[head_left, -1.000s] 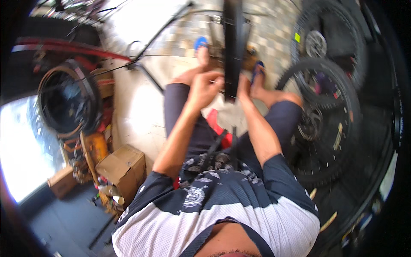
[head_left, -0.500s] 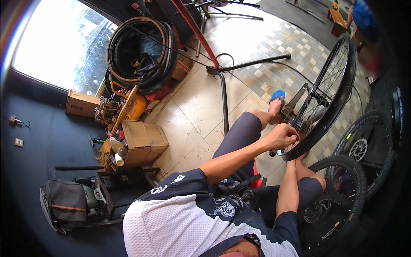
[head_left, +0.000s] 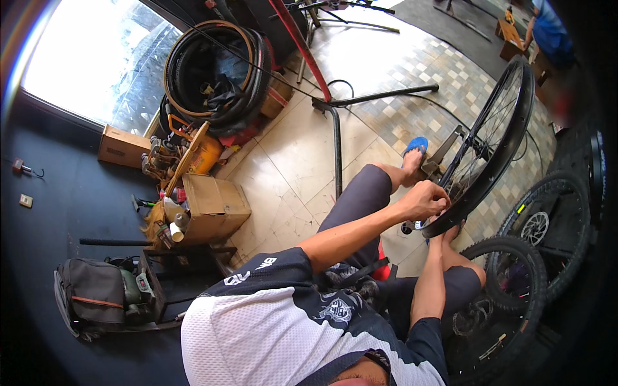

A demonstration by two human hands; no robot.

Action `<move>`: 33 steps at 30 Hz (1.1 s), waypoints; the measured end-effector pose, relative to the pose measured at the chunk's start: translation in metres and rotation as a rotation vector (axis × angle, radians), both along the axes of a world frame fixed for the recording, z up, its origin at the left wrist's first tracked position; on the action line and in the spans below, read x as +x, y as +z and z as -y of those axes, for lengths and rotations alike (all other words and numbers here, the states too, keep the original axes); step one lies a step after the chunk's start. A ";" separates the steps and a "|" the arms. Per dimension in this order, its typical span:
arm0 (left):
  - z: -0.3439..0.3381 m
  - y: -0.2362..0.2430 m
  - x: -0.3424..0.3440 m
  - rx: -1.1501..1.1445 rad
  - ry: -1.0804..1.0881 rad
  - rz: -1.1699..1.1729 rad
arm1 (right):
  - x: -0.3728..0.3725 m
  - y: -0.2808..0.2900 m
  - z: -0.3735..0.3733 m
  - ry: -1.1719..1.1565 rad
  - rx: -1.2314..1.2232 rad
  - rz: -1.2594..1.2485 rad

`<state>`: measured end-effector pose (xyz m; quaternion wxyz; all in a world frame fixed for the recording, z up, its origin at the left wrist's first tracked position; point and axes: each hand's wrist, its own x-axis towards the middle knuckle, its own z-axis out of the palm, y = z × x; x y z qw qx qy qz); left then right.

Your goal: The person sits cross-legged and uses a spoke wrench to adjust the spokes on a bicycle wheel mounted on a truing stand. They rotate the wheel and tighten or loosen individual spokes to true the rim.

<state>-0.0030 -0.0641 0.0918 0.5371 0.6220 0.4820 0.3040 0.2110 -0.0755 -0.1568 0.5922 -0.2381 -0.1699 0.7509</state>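
The head camera, left unit of two, looks down over the wearer's shirt (head_left: 257, 328), nearest at the lower edge. The wheel (head_left: 497, 177) lies farther off, right of centre. The fisheye field spans from the window (head_left: 84, 58), upper left, to the tyres (head_left: 539, 280), lower right.

The jersey (head_left: 257, 331) is white mesh with dark sleeves (head_left: 288, 258), white lettering, a pale chest emblem (head_left: 337, 310) and dark collar (head_left: 338, 368). Shorts (head_left: 362, 196) are dark grey; the blue slipper (head_left: 417, 142) looks open-toed, though small here.
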 end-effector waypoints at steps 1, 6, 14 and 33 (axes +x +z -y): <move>0.000 0.000 0.001 0.012 0.013 0.001 | 0.004 -0.002 -0.001 0.047 0.028 -0.065; -0.003 -0.004 0.002 -0.023 0.007 0.062 | 0.001 -0.037 -0.017 0.016 -0.139 -0.025; -0.005 -0.006 0.003 -0.008 0.016 -0.060 | -0.028 -0.033 0.001 -0.146 0.062 1.452; -0.017 -0.037 0.006 0.095 -0.028 -0.062 | 0.008 0.034 0.003 -0.403 -0.160 1.656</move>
